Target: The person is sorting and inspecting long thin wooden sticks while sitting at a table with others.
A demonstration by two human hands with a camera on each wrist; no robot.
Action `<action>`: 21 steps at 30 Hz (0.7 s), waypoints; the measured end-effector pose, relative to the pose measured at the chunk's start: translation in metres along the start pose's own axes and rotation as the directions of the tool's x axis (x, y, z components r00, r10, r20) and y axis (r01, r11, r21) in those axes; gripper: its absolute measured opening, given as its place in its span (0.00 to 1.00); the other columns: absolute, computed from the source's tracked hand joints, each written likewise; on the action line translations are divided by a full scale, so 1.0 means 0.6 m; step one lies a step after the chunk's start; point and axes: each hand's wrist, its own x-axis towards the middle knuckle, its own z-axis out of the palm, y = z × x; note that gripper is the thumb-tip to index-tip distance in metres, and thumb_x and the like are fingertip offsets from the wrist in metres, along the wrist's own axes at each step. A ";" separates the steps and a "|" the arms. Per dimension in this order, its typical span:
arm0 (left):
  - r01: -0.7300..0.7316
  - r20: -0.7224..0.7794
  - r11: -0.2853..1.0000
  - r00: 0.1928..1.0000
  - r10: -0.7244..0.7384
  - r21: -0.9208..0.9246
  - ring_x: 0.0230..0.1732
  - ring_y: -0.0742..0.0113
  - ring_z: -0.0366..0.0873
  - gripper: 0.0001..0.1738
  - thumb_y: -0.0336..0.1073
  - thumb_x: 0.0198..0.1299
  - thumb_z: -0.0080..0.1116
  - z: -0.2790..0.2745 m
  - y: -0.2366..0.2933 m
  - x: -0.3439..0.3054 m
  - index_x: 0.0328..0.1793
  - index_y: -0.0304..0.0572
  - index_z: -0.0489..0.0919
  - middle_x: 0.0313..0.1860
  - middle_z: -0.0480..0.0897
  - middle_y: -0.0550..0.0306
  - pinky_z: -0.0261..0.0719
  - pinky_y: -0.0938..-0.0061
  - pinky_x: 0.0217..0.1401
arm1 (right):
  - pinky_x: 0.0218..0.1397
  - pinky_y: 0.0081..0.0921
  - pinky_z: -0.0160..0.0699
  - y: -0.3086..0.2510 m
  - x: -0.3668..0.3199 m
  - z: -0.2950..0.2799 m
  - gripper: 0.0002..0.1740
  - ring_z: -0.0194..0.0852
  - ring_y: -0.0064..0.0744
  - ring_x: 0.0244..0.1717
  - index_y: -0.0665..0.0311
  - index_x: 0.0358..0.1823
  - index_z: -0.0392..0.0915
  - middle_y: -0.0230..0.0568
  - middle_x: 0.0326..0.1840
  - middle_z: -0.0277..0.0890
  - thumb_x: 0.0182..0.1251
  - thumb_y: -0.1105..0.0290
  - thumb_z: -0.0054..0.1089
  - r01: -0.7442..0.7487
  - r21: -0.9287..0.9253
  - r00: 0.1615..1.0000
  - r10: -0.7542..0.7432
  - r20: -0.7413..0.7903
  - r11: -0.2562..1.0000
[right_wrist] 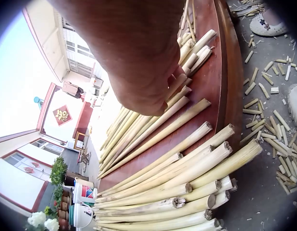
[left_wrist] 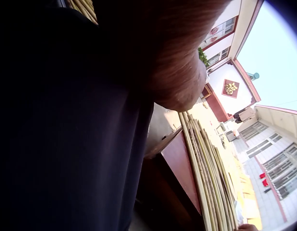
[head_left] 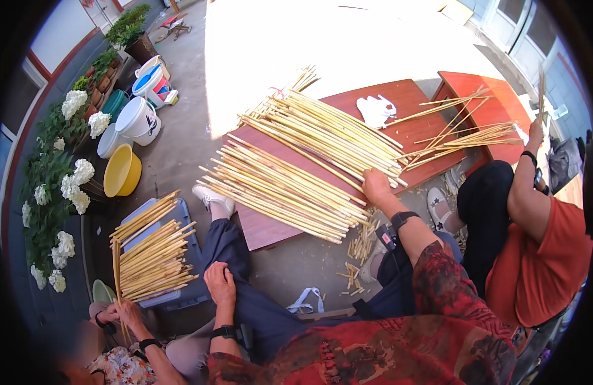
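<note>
Long pale-yellow plant stalks lie in two spread rows on a low red-brown table (head_left: 264,239): a nearer row (head_left: 283,186) and a farther row (head_left: 335,131). My right hand (head_left: 376,186) is at the near ends of the farther row, its fingers down among the stalks. In the right wrist view the back of the hand (right_wrist: 139,62) hides most of the fingers, so I cannot tell whether they grip a stalk. My left hand (head_left: 220,284) rests on my thigh, fingers relaxed, holding nothing. Cut stalk ends (right_wrist: 278,144) litter the ground beside the table.
Left, a person's hands (head_left: 126,314) hold stalks beside a grey-blue bin (head_left: 192,256) topped with stalks. Right, another person's raised hand (head_left: 536,133) holds thin stalks. A white bag (head_left: 376,110) and loose stalks (head_left: 463,142) lie farther back. Buckets (head_left: 137,122) stand by flowers.
</note>
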 end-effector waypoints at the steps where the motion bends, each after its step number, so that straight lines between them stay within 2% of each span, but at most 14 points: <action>1: 0.001 0.008 1.000 1.000 -0.001 0.008 0.51 0.56 0.69 0.08 0.27 0.47 0.51 0.001 0.002 0.000 0.36 0.42 0.73 0.38 0.75 0.52 0.59 0.63 0.57 | 0.45 0.44 0.68 -0.001 0.002 -0.010 0.10 0.70 0.53 0.41 0.67 0.35 0.70 0.54 0.36 0.71 0.56 0.69 0.46 -0.008 0.118 1.000 0.007 0.008 0.993; 2: 0.003 -0.005 1.000 1.000 -0.003 0.001 0.51 0.56 0.69 0.08 0.27 0.47 0.51 0.003 0.003 0.000 0.36 0.42 0.73 0.38 0.75 0.52 0.59 0.63 0.57 | 0.45 0.44 0.68 -0.011 0.001 -0.032 0.10 0.70 0.53 0.41 0.67 0.35 0.70 0.54 0.36 0.71 0.56 0.69 0.46 0.002 0.112 1.000 -0.002 -0.003 0.994; 4: -0.020 0.044 0.999 0.999 0.018 0.028 0.50 0.56 0.69 0.08 0.29 0.49 0.51 0.008 0.007 0.001 0.37 0.42 0.74 0.39 0.75 0.52 0.59 0.63 0.57 | 0.44 0.42 0.68 -0.035 -0.001 -0.078 0.12 0.70 0.56 0.39 0.68 0.37 0.69 0.57 0.37 0.72 0.56 0.66 0.47 0.038 0.200 0.977 -0.079 0.200 0.979; 5: -0.016 0.026 1.000 1.000 0.016 0.022 0.50 0.56 0.69 0.08 0.29 0.49 0.51 0.015 0.013 0.002 0.37 0.42 0.74 0.39 0.75 0.52 0.59 0.63 0.57 | 0.43 0.42 0.67 -0.057 -0.008 -0.110 0.13 0.69 0.57 0.40 0.69 0.36 0.70 0.60 0.36 0.72 0.57 0.65 0.46 0.038 0.156 0.975 -0.071 0.213 0.987; 6: 0.030 0.036 0.997 0.999 -0.027 -0.072 0.50 0.55 0.69 0.08 0.30 0.50 0.51 0.025 0.027 0.005 0.38 0.42 0.74 0.39 0.75 0.52 0.60 0.63 0.56 | 0.43 0.42 0.67 -0.066 -0.013 -0.129 0.13 0.69 0.57 0.40 0.69 0.36 0.70 0.60 0.36 0.72 0.57 0.65 0.46 0.051 0.151 0.977 -0.081 0.197 0.987; 9: 0.126 0.106 0.904 0.990 -0.090 -0.409 0.46 0.52 0.70 0.10 0.34 0.56 0.48 0.030 0.105 0.036 0.42 0.39 0.73 0.39 0.76 0.48 0.65 0.64 0.50 | 0.42 0.39 0.67 -0.087 -0.031 -0.172 0.14 0.69 0.57 0.38 0.72 0.31 0.71 0.61 0.32 0.71 0.58 0.65 0.44 0.115 0.402 0.979 -0.172 0.109 0.908; 10: 0.163 0.164 0.819 0.983 -0.085 -0.551 0.45 0.51 0.71 0.12 0.35 0.58 0.46 0.037 0.128 0.048 0.44 0.37 0.73 0.41 0.75 0.46 0.67 0.65 0.49 | 0.39 0.35 0.68 -0.098 -0.050 -0.184 0.15 0.71 0.48 0.32 0.72 0.31 0.71 0.54 0.27 0.72 0.59 0.64 0.44 0.112 0.528 0.981 -0.178 0.077 0.842; 12: 0.162 0.234 0.647 0.972 0.025 -0.745 0.48 0.57 0.73 0.18 0.38 0.62 0.42 0.009 0.211 0.080 0.52 0.33 0.68 0.45 0.76 0.45 0.67 0.71 0.50 | 0.27 0.24 0.66 -0.138 -0.110 -0.224 0.15 0.65 0.28 0.22 0.69 0.36 0.72 0.38 0.22 0.68 0.62 0.63 0.43 0.019 0.711 0.973 -0.176 0.148 0.703; 14: 0.192 0.271 0.423 0.953 0.134 -0.886 0.50 0.61 0.72 0.21 0.39 0.64 0.39 -0.012 0.281 0.103 0.57 0.30 0.63 0.48 0.75 0.45 0.68 0.73 0.51 | 0.19 0.13 0.56 -0.170 -0.183 -0.251 0.14 0.54 0.14 0.18 0.66 0.41 0.71 0.27 0.21 0.60 0.65 0.63 0.41 -0.259 0.870 0.915 -0.184 0.360 0.419; 15: 0.246 0.307 0.299 0.935 0.175 -0.922 0.51 0.62 0.72 0.23 0.40 0.64 0.37 -0.027 0.314 0.111 0.59 0.29 0.60 0.49 0.74 0.45 0.68 0.73 0.52 | 0.18 0.11 0.52 -0.179 -0.221 -0.258 0.14 0.51 0.12 0.17 0.64 0.44 0.70 0.25 0.20 0.58 0.66 0.62 0.40 -0.239 0.880 0.905 -0.234 0.355 0.410; 17: 0.349 0.326 -0.132 0.931 0.165 -0.928 0.47 0.59 0.73 0.21 0.39 0.65 0.36 -0.053 0.366 0.117 0.59 0.31 0.59 0.45 0.73 0.47 0.71 0.69 0.51 | 0.17 0.09 0.49 -0.192 -0.285 -0.261 0.15 0.48 0.11 0.16 0.63 0.46 0.69 0.23 0.20 0.56 0.68 0.62 0.39 -0.226 0.889 0.886 -0.296 0.358 0.399; 18: 0.351 0.331 -0.128 0.931 0.153 -0.928 0.47 0.59 0.73 0.21 0.39 0.65 0.36 -0.071 0.376 0.116 0.59 0.31 0.59 0.45 0.73 0.47 0.71 0.69 0.51 | 0.17 0.09 0.50 -0.191 -0.314 -0.262 0.15 0.48 0.11 0.17 0.63 0.46 0.68 0.24 0.20 0.55 0.68 0.62 0.39 -0.283 0.894 0.863 -0.314 0.396 0.348; 20: 0.286 0.226 -0.436 0.956 0.186 -0.853 0.43 0.60 0.74 0.19 0.37 0.65 0.35 -0.105 0.388 0.112 0.56 0.31 0.60 0.40 0.73 0.50 0.74 0.65 0.48 | 0.18 0.09 0.50 -0.184 -0.355 -0.252 0.15 0.49 0.11 0.17 0.63 0.47 0.68 0.24 0.20 0.55 0.69 0.61 0.38 -0.344 0.892 0.837 -0.335 0.433 0.293; 21: 0.262 0.214 -0.451 0.964 0.156 -0.853 0.37 0.63 0.73 0.17 0.35 0.65 0.34 -0.120 0.390 0.107 0.54 0.31 0.62 0.34 0.71 0.53 0.75 0.64 0.44 | 0.18 0.09 0.51 -0.177 -0.373 -0.246 0.15 0.49 0.12 0.17 0.63 0.47 0.68 0.24 0.20 0.55 0.69 0.61 0.37 -0.340 0.887 0.819 -0.365 0.443 0.312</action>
